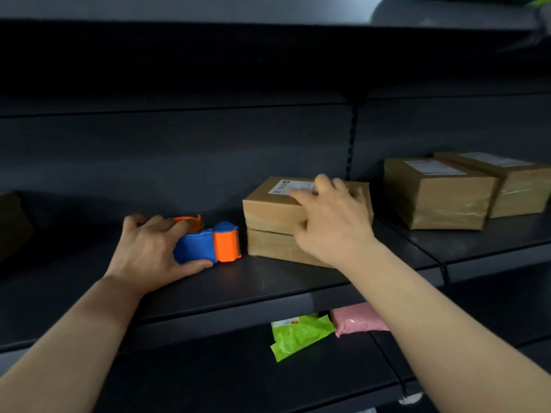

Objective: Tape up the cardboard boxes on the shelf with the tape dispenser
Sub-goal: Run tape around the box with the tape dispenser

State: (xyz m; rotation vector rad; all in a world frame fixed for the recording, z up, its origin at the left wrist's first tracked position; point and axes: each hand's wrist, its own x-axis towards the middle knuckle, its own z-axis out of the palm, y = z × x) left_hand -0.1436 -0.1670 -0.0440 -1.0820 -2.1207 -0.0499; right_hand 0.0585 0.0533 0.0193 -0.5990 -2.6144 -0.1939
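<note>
A blue and orange tape dispenser [214, 244] lies on the dark shelf [268, 281]. My left hand [149, 248] grips its blue handle end, thumb under and fingers over the top. Just right of it stands a flat cardboard box [268, 222] with a white label on its lid. My right hand [331, 222] lies over the box's front right part, fingers spread across the lid and label and the thumb against its front face. Two more cardboard boxes, one [438, 195] and another [521, 186], sit side by side further right on the same shelf level.
The shelf above [208, 13] overhangs close overhead. On the shelf below lie a green mailer bag [298, 335] and a pink one [357, 318]. A dark object [12, 222] sits at the far left. An upright slotted post [351, 138] divides the back panel.
</note>
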